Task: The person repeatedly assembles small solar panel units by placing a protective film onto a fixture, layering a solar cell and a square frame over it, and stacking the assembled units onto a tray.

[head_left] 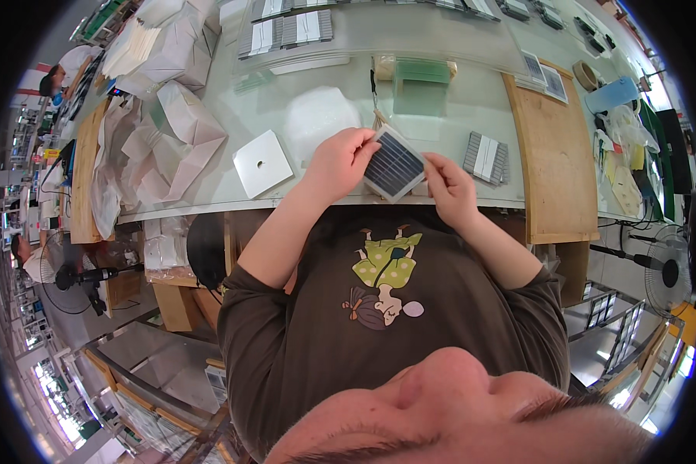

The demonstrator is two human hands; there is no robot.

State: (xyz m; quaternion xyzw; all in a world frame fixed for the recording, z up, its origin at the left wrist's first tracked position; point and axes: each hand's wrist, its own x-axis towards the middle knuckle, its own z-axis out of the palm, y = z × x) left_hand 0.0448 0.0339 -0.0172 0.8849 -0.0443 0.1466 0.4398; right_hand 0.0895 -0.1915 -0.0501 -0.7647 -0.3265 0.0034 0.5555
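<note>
Between my two hands, just over the table's near edge, is a small solar panel (394, 164) with dark cells and a pale frame, tilted so one corner points toward me. My left hand (342, 164) is closed on its left corner, thumb and fingers pinching the edge. At the opposite corner my right hand (450, 185) pinches the frame. A square white plate (262, 164) with a small hole in its middle lies left of my left hand. Beyond that hand rests a translucent white sheet pile (322, 116). Right of my right hand lies a stack of dark striped panels (486, 158) with a white strip.
Clear greenish sheets (421, 87) sit at mid-table. A raised clear shelf (379, 46) bears more panels. Crumpled white wrapping (174, 147) fills the left side. A wooden board (558, 155) stands at right, near a tape roll (585, 75) and a fan (667, 274).
</note>
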